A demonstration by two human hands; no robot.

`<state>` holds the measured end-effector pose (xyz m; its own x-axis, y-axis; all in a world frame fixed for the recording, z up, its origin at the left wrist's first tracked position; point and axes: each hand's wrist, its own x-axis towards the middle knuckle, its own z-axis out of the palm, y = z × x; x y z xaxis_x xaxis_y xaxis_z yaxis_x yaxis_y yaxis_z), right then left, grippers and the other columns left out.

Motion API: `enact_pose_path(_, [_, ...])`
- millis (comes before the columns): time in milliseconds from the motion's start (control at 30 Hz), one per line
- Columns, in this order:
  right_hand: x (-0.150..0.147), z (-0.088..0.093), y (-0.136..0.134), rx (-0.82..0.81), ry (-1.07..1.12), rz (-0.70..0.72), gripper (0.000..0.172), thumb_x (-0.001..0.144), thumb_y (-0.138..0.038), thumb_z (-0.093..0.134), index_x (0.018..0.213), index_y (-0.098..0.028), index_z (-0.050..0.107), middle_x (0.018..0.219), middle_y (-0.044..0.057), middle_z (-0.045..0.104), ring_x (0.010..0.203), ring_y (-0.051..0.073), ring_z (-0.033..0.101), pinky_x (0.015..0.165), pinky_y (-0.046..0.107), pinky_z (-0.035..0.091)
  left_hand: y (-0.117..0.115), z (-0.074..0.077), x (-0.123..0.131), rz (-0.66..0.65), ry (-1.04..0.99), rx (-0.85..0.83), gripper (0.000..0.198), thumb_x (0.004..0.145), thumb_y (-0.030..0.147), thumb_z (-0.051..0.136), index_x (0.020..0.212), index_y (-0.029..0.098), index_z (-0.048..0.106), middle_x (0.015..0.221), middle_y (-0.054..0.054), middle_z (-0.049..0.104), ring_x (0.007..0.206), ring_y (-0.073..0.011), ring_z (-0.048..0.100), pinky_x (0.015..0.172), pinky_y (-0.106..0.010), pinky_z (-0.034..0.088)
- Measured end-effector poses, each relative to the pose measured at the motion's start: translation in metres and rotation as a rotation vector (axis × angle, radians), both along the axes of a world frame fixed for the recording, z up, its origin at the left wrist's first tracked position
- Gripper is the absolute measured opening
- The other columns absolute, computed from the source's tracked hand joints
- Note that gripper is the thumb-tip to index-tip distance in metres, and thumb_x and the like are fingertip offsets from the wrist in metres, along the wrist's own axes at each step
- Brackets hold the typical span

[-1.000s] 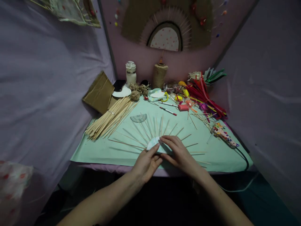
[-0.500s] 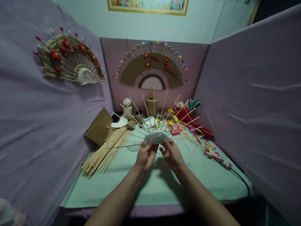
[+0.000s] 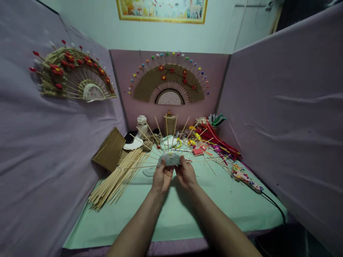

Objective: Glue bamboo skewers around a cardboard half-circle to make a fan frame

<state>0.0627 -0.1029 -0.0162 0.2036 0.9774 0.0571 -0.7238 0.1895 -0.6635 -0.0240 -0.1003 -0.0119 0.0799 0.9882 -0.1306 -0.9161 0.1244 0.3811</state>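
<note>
Between my two hands is a fan frame (image 3: 170,159), a pale half-round base with thin wooden sticks spread out from its curved edge. My left hand (image 3: 162,176) grips the base's lower left, thumb on the front face and fingers behind. At the lower right corner, my right hand (image 3: 186,173) pinches the base the same way. The frame is held up over the green-covered table (image 3: 177,217). Left of it lies a large bundle of wooden sticks (image 3: 118,178). A clear protractor (image 3: 149,172) lies flat just beyond my left hand.
A glue gun (image 3: 247,180) with a cord lies at the right. Red strips (image 3: 222,144), a twine spool (image 3: 169,125), a white jar (image 3: 142,125) and folded cardboard (image 3: 109,150) stand at the back. Finished fans hang on the left cloth (image 3: 77,75) and back panel (image 3: 170,84).
The view has tilted upward a little. My right hand has closed more firmly on the base's right corner, and the fan frame is tipped slightly differently, its sticks looking shorter.
</note>
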Motion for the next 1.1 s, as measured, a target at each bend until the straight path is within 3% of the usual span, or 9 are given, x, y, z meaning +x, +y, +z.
enact_pose_path(300, [0.002, -0.007, 0.003, 0.019, 0.011, -0.024, 0.027, 0.060, -0.036, 0.083, 0.072, -0.018, 0.066, 0.076, 0.000, 0.070, 0.075, 0.014, 0.063, 0.082, 0.029, 0.050, -0.005, 0.001, -0.002, -0.047, -0.022, 0.005, 0.011, 0.091, 0.015, 0.054, 0.091, 0.013, 0.065, 0.092, -0.008, 0.071, 0.088, -0.0149, 0.068, 0.087, -0.028, 0.054])
enact_pose_path(533, [0.004, -0.008, 0.004, 0.025, -0.115, -0.065, 0.032, 0.062, -0.045, 0.079, 0.076, -0.019, 0.063, 0.079, 0.001, 0.068, 0.079, 0.016, 0.064, 0.081, 0.031, 0.051, -0.006, 0.003, 0.006, -0.030, -0.028, 0.006, 0.010, 0.090, 0.013, 0.054, 0.092, 0.013, 0.064, 0.092, -0.008, 0.071, 0.088, -0.0148, 0.068, 0.086, -0.027, 0.054])
enact_pose_path(633, [0.004, -0.011, 0.001, 0.009, -0.244, -0.059, 0.037, 0.066, -0.054, 0.073, 0.077, -0.019, 0.063, 0.076, 0.002, 0.067, 0.071, 0.016, 0.062, 0.068, 0.029, 0.051, -0.003, 0.006, 0.006, -0.011, -0.048, -0.030, 0.014, 0.092, 0.014, 0.049, 0.095, 0.012, 0.063, 0.091, -0.009, 0.070, 0.087, -0.0152, 0.068, 0.084, -0.027, 0.054])
enact_pose_path(767, [0.007, -0.012, -0.010, -0.014, -0.507, -0.040, 0.037, 0.069, -0.054, 0.070, 0.066, -0.018, 0.062, 0.056, -0.001, 0.056, 0.048, 0.012, 0.049, 0.047, 0.025, 0.040, 0.004, 0.010, -0.003, 0.044, -0.079, -0.042, 0.018, 0.094, 0.012, 0.045, 0.098, 0.013, 0.063, 0.093, -0.009, 0.069, 0.089, -0.0157, 0.067, 0.085, -0.030, 0.053])
enact_pose_path(833, [0.009, -0.008, -0.016, 0.004, -0.633, -0.080, 0.030, 0.065, -0.045, 0.076, 0.064, -0.017, 0.063, 0.056, -0.002, 0.054, 0.051, 0.013, 0.047, 0.051, 0.026, 0.040, 0.005, 0.009, -0.007, 0.070, -0.079, -0.004, 0.017, 0.093, 0.011, 0.047, 0.099, 0.014, 0.063, 0.096, -0.008, 0.069, 0.092, -0.0154, 0.066, 0.088, -0.031, 0.052])
enact_pose_path(900, [0.011, 0.001, -0.019, 0.041, -0.716, -0.157, 0.022, 0.065, -0.036, 0.078, 0.072, -0.019, 0.065, 0.068, 0.000, 0.058, 0.063, 0.015, 0.050, 0.062, 0.028, 0.043, 0.003, 0.008, -0.008, 0.074, -0.057, 0.040, 0.014, 0.090, 0.011, 0.052, 0.098, 0.015, 0.064, 0.098, -0.008, 0.069, 0.094, -0.0153, 0.065, 0.089, -0.031, 0.051])
enact_pose_path(1000, [0.006, 0.014, -0.013, 0.224, -0.949, -0.328, 0.016, 0.074, -0.028, 0.069, 0.088, -0.022, 0.064, 0.090, 0.004, 0.058, 0.079, 0.018, 0.051, 0.074, 0.031, 0.044, -0.001, 0.005, -0.003, 0.066, -0.003, 0.121, 0.008, 0.084, 0.013, 0.062, 0.092, 0.014, 0.066, 0.098, -0.008, 0.069, 0.093, -0.0158, 0.065, 0.090, -0.030, 0.050])
enact_pose_path(1100, [0.001, 0.018, 0.000, 0.387, -1.161, -0.461, 0.005, 0.082, -0.026, 0.059, 0.082, -0.022, 0.061, 0.088, 0.005, 0.056, 0.084, 0.020, 0.052, 0.076, 0.033, 0.045, -0.005, 0.003, 0.001, 0.060, 0.021, 0.214, 0.012, 0.078, 0.015, 0.070, 0.089, 0.012, 0.067, 0.099, -0.008, 0.069, 0.096, -0.0169, 0.065, 0.095, -0.031, 0.047])
